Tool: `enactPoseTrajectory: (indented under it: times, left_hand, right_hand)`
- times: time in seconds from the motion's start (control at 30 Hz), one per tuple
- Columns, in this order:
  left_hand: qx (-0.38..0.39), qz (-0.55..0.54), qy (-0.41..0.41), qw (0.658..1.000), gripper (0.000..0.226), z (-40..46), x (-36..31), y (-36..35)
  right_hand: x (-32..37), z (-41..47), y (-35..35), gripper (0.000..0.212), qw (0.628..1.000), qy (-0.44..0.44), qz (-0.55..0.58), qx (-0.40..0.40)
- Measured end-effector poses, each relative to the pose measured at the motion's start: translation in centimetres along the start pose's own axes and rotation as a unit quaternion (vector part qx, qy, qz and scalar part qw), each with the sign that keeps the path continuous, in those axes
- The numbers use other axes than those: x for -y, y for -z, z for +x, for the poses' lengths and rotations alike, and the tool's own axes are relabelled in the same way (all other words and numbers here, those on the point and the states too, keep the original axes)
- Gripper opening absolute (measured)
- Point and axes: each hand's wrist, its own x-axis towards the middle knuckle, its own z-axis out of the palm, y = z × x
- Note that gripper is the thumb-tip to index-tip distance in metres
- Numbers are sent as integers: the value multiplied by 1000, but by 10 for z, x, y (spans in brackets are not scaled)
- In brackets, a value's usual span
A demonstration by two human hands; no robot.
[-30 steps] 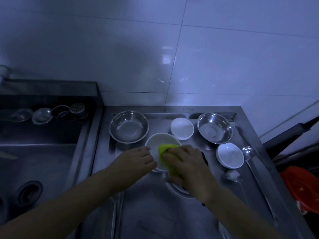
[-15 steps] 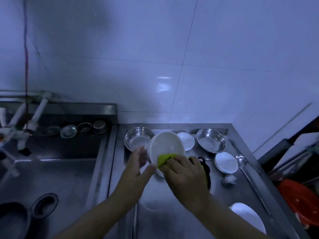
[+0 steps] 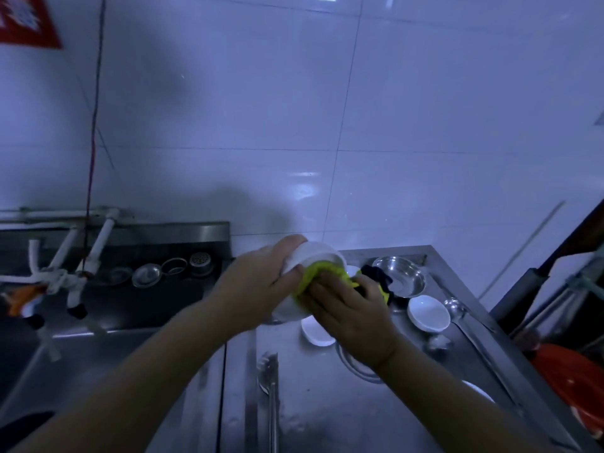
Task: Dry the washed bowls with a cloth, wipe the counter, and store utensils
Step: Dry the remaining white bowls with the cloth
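Bowl drying under way: white bowl, on the counter a second ago, is now lifted and tipped on its side above the steel counter.

From left to right I see my left hand curled round the bowl's smooth glazed outside, and at its 3 o'clock my right hand bunching a soft yellow cloth with a black patch against the rim. I judge the first bowl is mid-wipe, with counter and utensils not yet handled. At 3 o'clock of the cloth a shiny round steel bowl waits; at 5 o'clock, a shallow white dish and a ladle.
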Motion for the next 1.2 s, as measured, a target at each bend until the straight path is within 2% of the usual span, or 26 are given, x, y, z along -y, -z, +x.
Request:
enactPoseTrajectory:
  times: [0.07,0.13,0.23,0.33,0.4,0.43,0.5,0.57,0.67,0.73,0.77,0.83,0.93,1.03,1.1,1.2]
  left_hand:
    - [54,10,17,998,37,15,-1,12]
    - [54,-46,58,996,35,24,-6,20]
    - [-63,-196,111,972,44,14,-13,7]
    - [-144,-366,130,910,38,-4,-26,-23]
    - [-172,-419,124,883,32,-5,-32,-31]
    - [-179,-416,115,884,32,-3,-32,-30]
    - [-170,-371,90,908,30,3,-29,-24]
    - [-135,-297,80,942,28,5,-25,-16]
    - [-8,-150,101,983,31,18,-15,0]
    - [80,-131,120,981,31,34,-10,13]
    - [91,-154,126,976,31,40,-10,17]
    - [35,-253,146,956,30,43,-13,15]
    - [-119,-367,145,911,35,27,-26,-19]
    - [-191,-446,130,865,39,19,-35,-39]
    - [-193,-426,107,877,37,22,-32,-31]
    - [-143,-334,85,928,33,24,-26,-18]
  right_hand:
    - [-8,5,5,62,1000,-6,-4,13]
    - [-8,13,9,57,1000,-24,0,1]
    - [-9,24,13,21,997,-53,-37,-44]
    - [6,32,13,23,989,-122,-31,-84]
    - [21,34,11,19,983,-159,-3,-93]
    - [28,33,9,16,982,-165,6,-97]
    - [26,29,5,14,986,-135,18,-98]
    - [8,22,5,15,995,-37,9,-91]
    - [-31,15,5,18,982,116,-136,-57]
    - [-40,16,4,15,985,125,-108,-54]
    - [-39,17,3,12,990,105,-79,-51]
    - [-34,21,5,10,997,44,-30,-47]
    - [-22,32,10,14,994,-91,-14,-57]
    - [-2,42,13,15,984,-151,26,-87]
    - [4,41,13,15,985,-133,35,-101]
    - [-21,32,17,14,996,-17,15,-90]
